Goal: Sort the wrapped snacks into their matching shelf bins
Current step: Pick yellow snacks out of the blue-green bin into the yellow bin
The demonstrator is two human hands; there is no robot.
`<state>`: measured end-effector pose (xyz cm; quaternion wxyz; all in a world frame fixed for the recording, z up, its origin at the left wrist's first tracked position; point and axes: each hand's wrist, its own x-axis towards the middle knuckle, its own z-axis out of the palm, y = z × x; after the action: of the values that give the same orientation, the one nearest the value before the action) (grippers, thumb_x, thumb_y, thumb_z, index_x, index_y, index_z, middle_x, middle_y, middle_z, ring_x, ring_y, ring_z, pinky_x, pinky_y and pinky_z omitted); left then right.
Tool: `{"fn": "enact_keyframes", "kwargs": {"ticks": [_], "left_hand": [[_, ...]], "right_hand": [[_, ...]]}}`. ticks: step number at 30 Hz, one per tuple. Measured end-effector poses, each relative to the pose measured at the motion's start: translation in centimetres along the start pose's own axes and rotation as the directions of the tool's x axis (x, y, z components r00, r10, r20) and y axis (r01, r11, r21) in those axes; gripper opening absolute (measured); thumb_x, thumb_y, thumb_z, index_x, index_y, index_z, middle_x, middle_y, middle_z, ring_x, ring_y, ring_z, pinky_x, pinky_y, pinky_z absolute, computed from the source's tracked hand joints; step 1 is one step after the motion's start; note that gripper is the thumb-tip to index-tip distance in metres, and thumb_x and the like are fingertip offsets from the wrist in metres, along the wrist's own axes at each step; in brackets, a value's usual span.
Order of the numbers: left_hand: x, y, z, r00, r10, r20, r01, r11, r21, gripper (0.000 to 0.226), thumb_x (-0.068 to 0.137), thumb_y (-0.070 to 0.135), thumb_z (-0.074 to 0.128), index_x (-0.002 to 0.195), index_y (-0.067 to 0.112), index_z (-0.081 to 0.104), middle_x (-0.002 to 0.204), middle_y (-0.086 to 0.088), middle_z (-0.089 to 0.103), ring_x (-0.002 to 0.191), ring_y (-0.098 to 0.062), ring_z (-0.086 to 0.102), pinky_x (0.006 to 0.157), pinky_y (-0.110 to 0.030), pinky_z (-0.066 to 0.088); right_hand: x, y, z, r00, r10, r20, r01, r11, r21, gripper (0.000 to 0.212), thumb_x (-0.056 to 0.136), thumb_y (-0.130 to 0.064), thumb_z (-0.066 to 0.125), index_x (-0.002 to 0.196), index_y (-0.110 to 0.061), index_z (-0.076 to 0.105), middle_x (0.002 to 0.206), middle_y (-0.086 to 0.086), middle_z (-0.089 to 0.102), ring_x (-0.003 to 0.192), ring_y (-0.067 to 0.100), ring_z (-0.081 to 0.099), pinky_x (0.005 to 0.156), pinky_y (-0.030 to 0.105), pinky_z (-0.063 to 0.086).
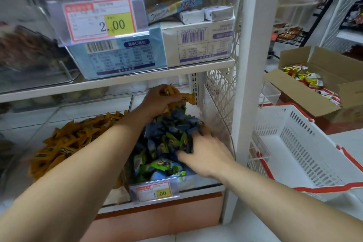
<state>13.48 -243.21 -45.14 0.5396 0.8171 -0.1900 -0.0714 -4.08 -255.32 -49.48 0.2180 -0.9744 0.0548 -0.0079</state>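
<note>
My left hand (157, 100) is raised over the back of the right-hand clear bin (188, 181) and grips a bunch of orange wrapped snacks (186, 98). My right hand (204, 153) rests palm down in the pile of blue and green wrapped snacks (169, 143) filling that bin, fingers spread among the packets. The bin to the left holds a heap of orange wrapped snacks (66, 143) of the same kind as those in my left hand.
A price tag (155, 191) hangs on the bin's front. Above, a shelf (137, 78) carries boxed goods in a clear bin with a 2.00 tag (100, 19). A white post (253, 65) stands right; beyond it are a white basket (306, 149) and a cardboard box (322, 76) of red-yellow packets.
</note>
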Motion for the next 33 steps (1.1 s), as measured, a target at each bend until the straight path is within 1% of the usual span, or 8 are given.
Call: {"fn": "enact_keyframes", "kwargs": {"ticks": [5, 9, 14, 18, 22, 26, 29, 33], "left_hand": [[-4.1, 0.8, -1.4, 0.998, -0.053, 0.046, 0.063, 0.964, -0.258, 0.015, 0.082, 0.029, 0.079, 0.093, 0.019, 0.075, 0.081, -0.008, 0.074, 0.075, -0.023, 0.072, 0.062, -0.030, 0.057], [-6.6, 0.3, -0.9, 0.987, -0.113, 0.112, 0.143, 0.940, -0.309, 0.022, 0.085, 0.030, 0.076, 0.101, 0.016, 0.075, 0.094, -0.014, 0.075, 0.085, -0.028, 0.073, 0.070, -0.037, 0.059], [-7.9, 0.3, -0.6, 0.957, -0.252, 0.140, 0.289, 0.834, -0.471, 0.026, 0.089, 0.032, 0.071, 0.109, 0.016, 0.074, 0.098, -0.012, 0.076, 0.083, -0.025, 0.075, 0.060, -0.029, 0.057], [-7.7, 0.1, -0.2, 0.946, -0.300, 0.123, 0.323, 0.837, -0.441, 0.027, 0.091, 0.037, 0.067, 0.110, 0.019, 0.073, 0.099, -0.008, 0.077, 0.086, -0.023, 0.075, 0.061, -0.028, 0.057], [-7.2, -0.3, -0.1, 0.949, -0.307, 0.068, 0.306, 0.851, -0.427, 0.022, 0.094, 0.036, 0.061, 0.101, 0.021, 0.076, 0.108, -0.009, 0.074, 0.102, -0.029, 0.069, 0.089, -0.042, 0.056], [-7.2, -0.4, -0.7, 0.970, -0.231, 0.072, 0.242, 0.940, -0.239, 0.017, 0.096, 0.028, 0.059, 0.093, 0.021, 0.074, 0.099, -0.005, 0.074, 0.092, -0.024, 0.068, 0.081, -0.037, 0.056], [-7.5, -0.2, -1.5, 0.989, -0.097, 0.107, 0.076, 0.980, 0.183, 0.010, 0.095, 0.030, 0.063, 0.093, 0.037, 0.070, 0.100, 0.013, 0.070, 0.092, -0.005, 0.063, 0.071, -0.016, 0.045], [-7.9, -0.3, -2.0, 0.985, -0.047, 0.168, -0.033, 0.894, 0.446, 0.015, 0.088, 0.043, 0.070, 0.100, 0.043, 0.062, 0.119, 0.014, 0.061, 0.105, -0.006, 0.055, 0.079, -0.019, 0.042]], "right_hand": [[1.1, -1.6, -1.6, 0.918, 0.042, -0.394, 0.103, 0.935, 0.340, 0.063, 0.084, -0.048, 0.063, 0.138, -0.030, 0.037, 0.117, -0.003, 0.043, 0.114, 0.029, 0.054, 0.084, 0.032, 0.044], [2.5, -2.9, -2.2, 0.940, 0.074, -0.332, 0.146, 0.794, 0.591, 0.064, 0.094, -0.040, 0.058, 0.150, -0.039, 0.029, 0.144, 0.003, 0.042, 0.128, 0.024, 0.049, 0.104, 0.035, 0.042], [3.3, -2.7, -2.2, 0.921, 0.019, -0.390, 0.224, 0.792, 0.568, 0.010, 0.090, -0.018, 0.067, 0.100, -0.020, 0.067, 0.089, -0.009, 0.059, 0.096, 0.021, 0.061, 0.086, 0.038, 0.051], [3.7, -2.0, -2.0, 0.937, -0.015, -0.349, 0.208, 0.825, 0.525, 0.018, 0.085, -0.019, 0.074, 0.102, -0.018, 0.068, 0.080, -0.016, 0.057, 0.082, 0.015, 0.059, 0.078, 0.032, 0.051], [4.1, -1.4, -1.4, 0.953, 0.105, -0.284, 0.071, 0.834, 0.548, 0.027, 0.090, -0.022, 0.069, 0.115, -0.015, 0.063, 0.099, -0.001, 0.062, 0.091, 0.019, 0.061, 0.078, 0.030, 0.051], [4.5, -0.7, -1.3, 0.955, 0.148, -0.258, 0.010, 0.851, 0.524, 0.008, 0.090, -0.023, 0.066, 0.094, -0.021, 0.059, 0.081, -0.006, 0.057, 0.073, 0.014, 0.056, 0.051, 0.008, 0.034], [4.3, -0.4, -1.3, 0.969, 0.124, -0.213, 0.015, 0.833, 0.553, 0.010, 0.087, -0.020, 0.067, 0.097, -0.018, 0.066, 0.091, -0.002, 0.066, 0.084, 0.019, 0.062, 0.066, 0.023, 0.050], [3.9, 0.1, -1.8, 0.979, 0.107, -0.173, 0.011, 0.820, 0.572, 0.013, 0.086, -0.017, 0.069, 0.099, -0.021, 0.069, 0.095, 0.000, 0.069, 0.087, 0.019, 0.065, 0.067, 0.028, 0.053]]}}
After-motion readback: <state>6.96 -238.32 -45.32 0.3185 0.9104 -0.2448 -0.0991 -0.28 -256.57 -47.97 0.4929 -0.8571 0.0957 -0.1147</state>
